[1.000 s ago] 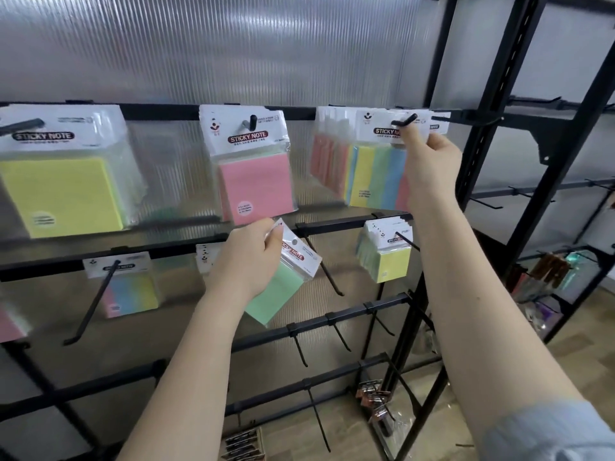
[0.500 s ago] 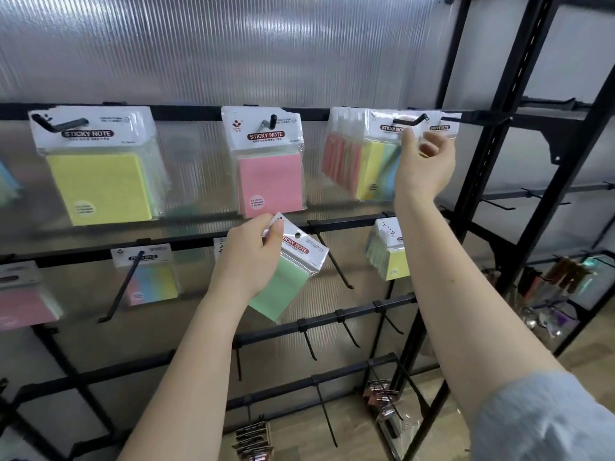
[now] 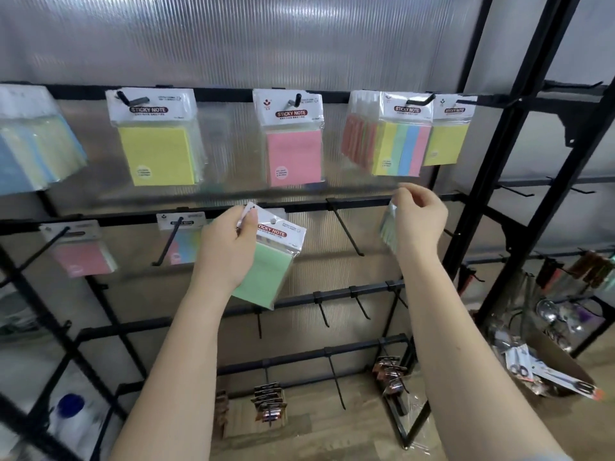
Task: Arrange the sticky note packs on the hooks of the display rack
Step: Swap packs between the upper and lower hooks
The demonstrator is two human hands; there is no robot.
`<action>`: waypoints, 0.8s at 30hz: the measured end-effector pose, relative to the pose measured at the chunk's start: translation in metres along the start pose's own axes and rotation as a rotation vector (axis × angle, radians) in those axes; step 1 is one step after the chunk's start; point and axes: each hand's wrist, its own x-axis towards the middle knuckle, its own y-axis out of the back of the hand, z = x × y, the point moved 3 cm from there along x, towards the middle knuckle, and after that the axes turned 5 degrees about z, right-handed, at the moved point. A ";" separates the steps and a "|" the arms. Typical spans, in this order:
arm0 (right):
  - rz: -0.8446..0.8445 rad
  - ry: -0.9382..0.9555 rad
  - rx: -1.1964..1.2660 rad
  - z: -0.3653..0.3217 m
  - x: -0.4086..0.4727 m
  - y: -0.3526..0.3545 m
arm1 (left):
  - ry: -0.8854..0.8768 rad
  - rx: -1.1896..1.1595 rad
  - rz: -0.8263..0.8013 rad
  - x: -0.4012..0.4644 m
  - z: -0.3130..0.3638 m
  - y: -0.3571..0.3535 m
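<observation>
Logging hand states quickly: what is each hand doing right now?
Left hand: holding the green sticky note pack.
Right hand: fingers curled, holding nothing visible, just in front of a pack on the second row.

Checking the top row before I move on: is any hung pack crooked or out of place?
Mostly tidy. One oddity: a small yellow pack hangs beside the striped packs, partly tucked behind them, so the two overlap. The yellow and pink packs hang straight.
</observation>
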 end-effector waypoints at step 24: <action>-0.556 0.092 -0.401 0.028 -0.213 -0.147 | 0.045 -0.075 0.241 0.038 -0.118 0.204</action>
